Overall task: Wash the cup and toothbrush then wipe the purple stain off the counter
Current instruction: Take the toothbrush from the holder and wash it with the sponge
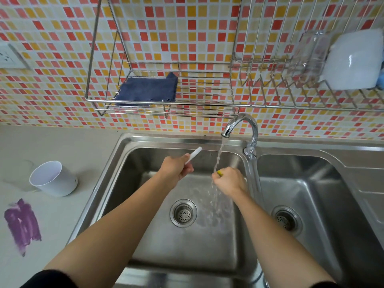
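So we're mid-wash on the toothbrush (193, 155) here. The left hand (176, 167) is fisted around its white handle, the end poking out up toward the back wall of the left sink basin (145, 235). The right hand (229, 180) is curled shut right under the running stream from the faucet (241, 123), with a bit of yellow-green showing at the knuckles. My guess is that's the brush head getting rubbed, but I can't really tell.

The white cup (54, 178) sits on the counter (62, 142) left of the sink, tipped on its side, mouth facing up and left. No way to say if it's been washed. There's a faint wet ring beside it, so maybe.

The purple stain (21, 223) is on the counter left of the sink, nearer the person than the cup, completely unwiped. The blue cloth (147, 89) sits on the wire rack (93, 69) above the sink, untouched.
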